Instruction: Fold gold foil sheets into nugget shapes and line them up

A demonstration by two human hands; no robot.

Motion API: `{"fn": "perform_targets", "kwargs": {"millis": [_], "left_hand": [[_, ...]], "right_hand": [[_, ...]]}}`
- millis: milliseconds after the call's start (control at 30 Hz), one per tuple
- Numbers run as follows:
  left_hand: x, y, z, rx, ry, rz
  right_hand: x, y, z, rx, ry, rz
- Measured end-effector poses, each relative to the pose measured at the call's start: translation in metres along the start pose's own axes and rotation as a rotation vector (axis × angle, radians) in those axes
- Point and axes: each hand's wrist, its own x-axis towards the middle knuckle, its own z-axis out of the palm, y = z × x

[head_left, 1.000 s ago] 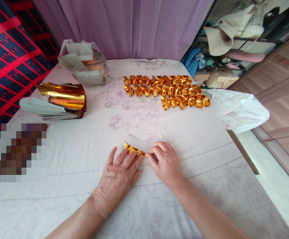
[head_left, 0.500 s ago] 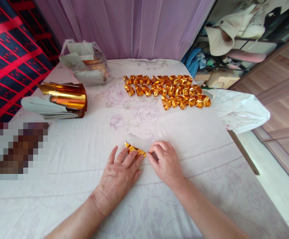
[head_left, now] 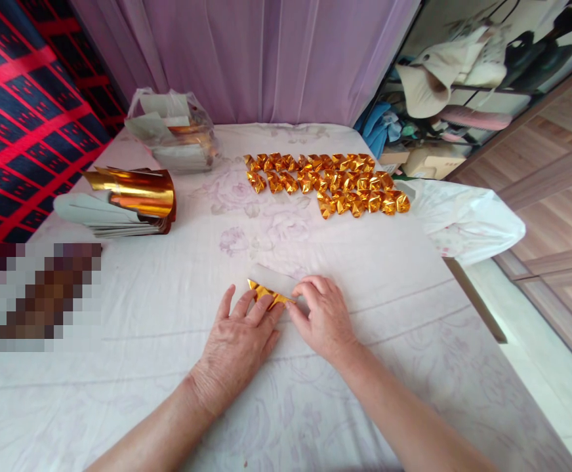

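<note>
A partly folded sheet of gold foil paper (head_left: 265,294) lies on the cloth-covered table, its pale backing showing on the far side. My left hand (head_left: 239,331) rests flat with fingers spread, its fingertips pressing the near edge of the foil. At the paper's right-hand tip, my right hand (head_left: 323,318) has thumb and forefinger curled around the corner, the other fingers bent in. Beyond both hands, several folded gold foil pieces (head_left: 335,180) stand in three rows.
A curved stack of gold foil sheets (head_left: 143,193) stands at the left, before a clear plastic bag (head_left: 178,147) of more sheets. A white plastic bag (head_left: 477,219) hangs by the right edge. Shelves with shoes and a cap (head_left: 424,85) stand behind it.
My right forefinger has lifted slightly from the thumb, and more of the foil's right tip shows. My left hand stays pressed on the paper. The whole view has shifted a little.
</note>
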Motion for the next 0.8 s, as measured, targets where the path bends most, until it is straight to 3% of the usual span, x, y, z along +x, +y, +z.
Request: {"fn": "perform_targets", "kwargs": {"millis": [467, 800], "left_hand": [[0.0, 0.0, 0.001, 0.001, 0.018, 0.006], [0.0, 0.001, 0.0, 0.009, 0.006, 0.0]], "right_hand": [[0.001, 0.007, 0.002, 0.13, 0.031, 0.005], [0.001, 0.005, 0.004, 0.099, 0.031, 0.002]]}}
